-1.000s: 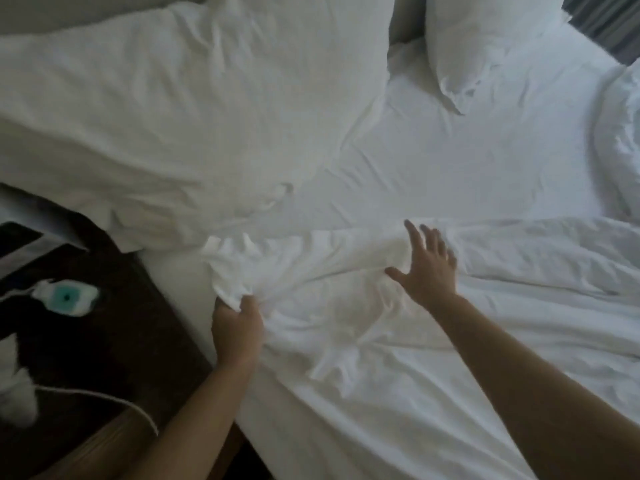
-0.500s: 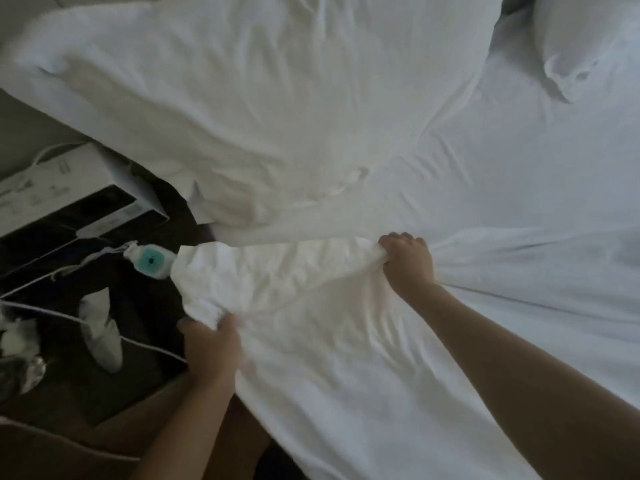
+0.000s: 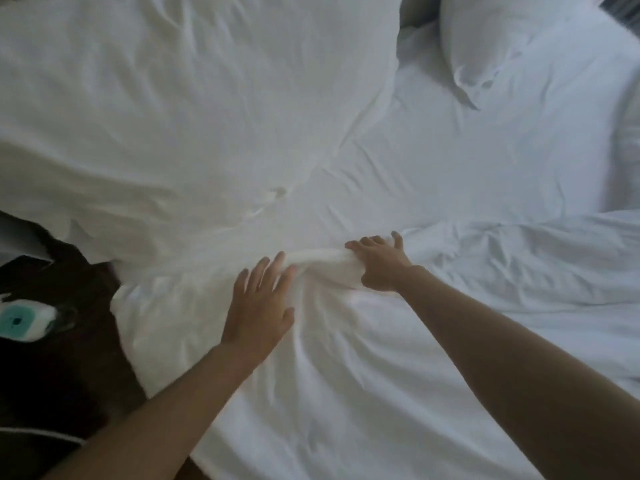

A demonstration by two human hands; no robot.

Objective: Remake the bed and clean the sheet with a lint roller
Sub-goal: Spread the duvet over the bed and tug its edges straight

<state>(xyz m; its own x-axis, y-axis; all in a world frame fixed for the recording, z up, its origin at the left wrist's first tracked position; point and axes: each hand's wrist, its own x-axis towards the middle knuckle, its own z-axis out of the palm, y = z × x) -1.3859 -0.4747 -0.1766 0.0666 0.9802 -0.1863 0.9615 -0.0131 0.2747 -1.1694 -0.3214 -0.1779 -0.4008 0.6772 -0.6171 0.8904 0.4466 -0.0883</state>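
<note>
While my right hand (image 3: 379,266) grips the bunched top edge of the white crumpled cotton duvet (image 3: 363,341), my left hand (image 3: 259,303) lies flat beside it, fingers spread, smoothing. I judge I'm mid-remake; next comes drawing that edge up toward the big white pillow (image 3: 180,109) beyond my fingers. No readable writing anywhere.

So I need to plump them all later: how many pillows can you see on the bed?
2. A big pillow lies at the upper left, by the bed's edge; a second pillow sits at the top right, cut off by the frame. More may lie out of view.
</note>
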